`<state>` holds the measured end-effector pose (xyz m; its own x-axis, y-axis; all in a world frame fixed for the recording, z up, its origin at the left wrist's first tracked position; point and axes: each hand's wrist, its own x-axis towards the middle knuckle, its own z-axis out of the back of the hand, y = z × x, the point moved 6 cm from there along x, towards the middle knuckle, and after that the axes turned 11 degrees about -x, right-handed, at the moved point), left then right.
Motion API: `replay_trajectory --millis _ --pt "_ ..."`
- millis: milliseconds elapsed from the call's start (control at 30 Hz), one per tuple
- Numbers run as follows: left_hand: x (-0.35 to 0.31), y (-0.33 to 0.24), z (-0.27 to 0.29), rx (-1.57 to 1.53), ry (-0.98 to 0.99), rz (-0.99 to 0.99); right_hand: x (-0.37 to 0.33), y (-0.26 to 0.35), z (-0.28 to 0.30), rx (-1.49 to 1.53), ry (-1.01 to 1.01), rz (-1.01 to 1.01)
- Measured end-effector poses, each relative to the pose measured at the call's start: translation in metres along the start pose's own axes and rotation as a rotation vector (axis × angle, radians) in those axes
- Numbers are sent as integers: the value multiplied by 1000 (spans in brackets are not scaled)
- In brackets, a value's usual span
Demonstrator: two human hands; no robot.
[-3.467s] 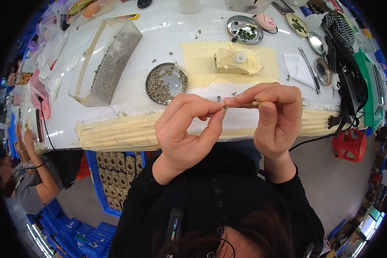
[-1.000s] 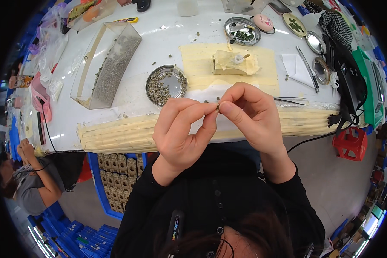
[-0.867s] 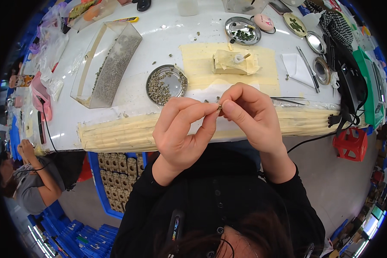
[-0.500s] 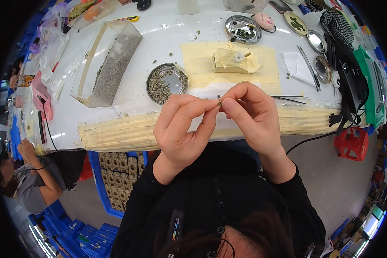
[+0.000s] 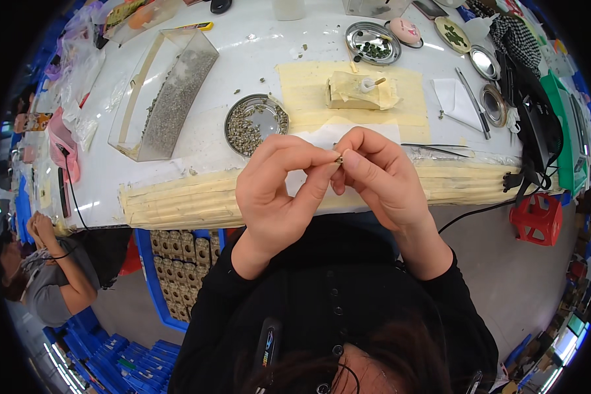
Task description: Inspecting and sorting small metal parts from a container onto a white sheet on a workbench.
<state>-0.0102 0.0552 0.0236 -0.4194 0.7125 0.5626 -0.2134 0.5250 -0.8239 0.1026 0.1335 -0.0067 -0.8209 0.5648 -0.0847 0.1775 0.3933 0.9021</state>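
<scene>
Thumb and forefinger of my left hand [image 5: 279,190] pinch a tiny metal part [image 5: 339,159], and the fingertips of my right hand [image 5: 384,180] close on it from the other side. Its exact kind is too small to make out. Both hands meet above the table's taped front edge. Just beyond my left hand lies a round metal dish [image 5: 256,125] with many small brass-coloured parts. Past my fingers, a block wrapped in cream tape [image 5: 353,92] with a small white nozzle and stick stands on a cream-taped patch [image 5: 410,98].
A clear bin [image 5: 177,98] of small parts stands at left. Tweezers [image 5: 433,150] lie right of my hands. A second dish [image 5: 372,44] holds dark green bits. A blue crate [image 5: 159,289] of metal blocks sits below the edge. Another person [image 5: 59,276] works at far left.
My hands have turned slightly around the small part, and the right fingers are curled a little more beneath it. The dishes and tools stay where they were.
</scene>
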Motion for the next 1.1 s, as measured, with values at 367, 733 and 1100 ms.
replay_trajectory --millis 367,733,1100 --pt "3 -15 -7 367 13 -206 -2 7 3 -187 -129 125" --pt "4 -12 -9 400 45 -129 0 2 9 -225 -116 79" --pt "4 -16 -11 465 52 -285 -1 -3 5 -19 -122 23"
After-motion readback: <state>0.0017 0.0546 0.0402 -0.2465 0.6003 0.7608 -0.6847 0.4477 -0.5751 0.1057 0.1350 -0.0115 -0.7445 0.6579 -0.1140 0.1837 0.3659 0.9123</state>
